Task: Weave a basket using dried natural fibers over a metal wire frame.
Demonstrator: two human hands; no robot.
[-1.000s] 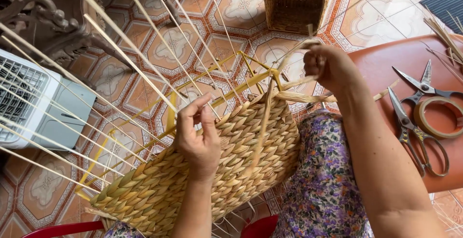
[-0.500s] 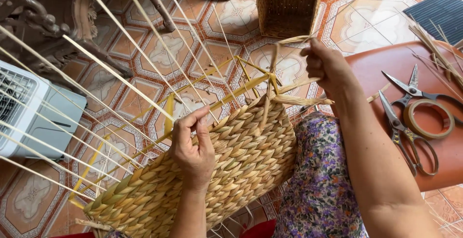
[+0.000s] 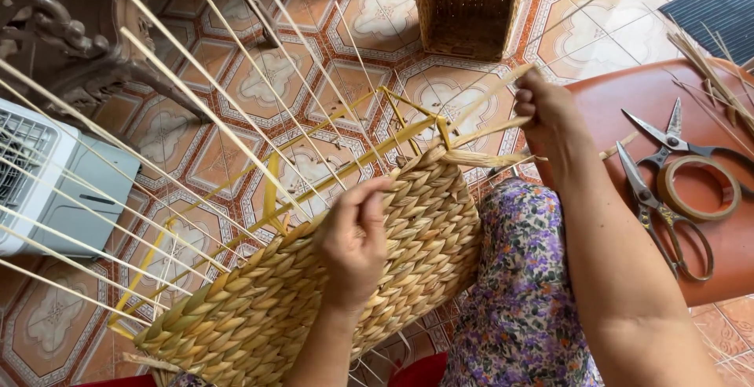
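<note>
Basket (image 3: 298, 301) weave getting tightened at the rim
Left hand (image 3: 353, 238) is still pressing the wall; right hand (image 3: 546, 104), now lower, is gripping the strand (image 3: 487, 159).

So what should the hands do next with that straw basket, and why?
Probably the right hand should pull its strand snug across the top corner of the half-woven basket. The strand stretches loosely from the weave's edge, while the left hand presses the woven wall steady.

a red stool (image 3: 628, 96) carries scissors (image 3: 656, 206), a second pair (image 3: 679, 140), a tape roll (image 3: 699, 188) and straw strands (image 3: 711, 65). the tiled floor (image 3: 275, 73) bears a woven basket (image 3: 469, 6), a white fan box (image 3: 47, 179) and a dark mat (image 3: 719, 10).
</note>
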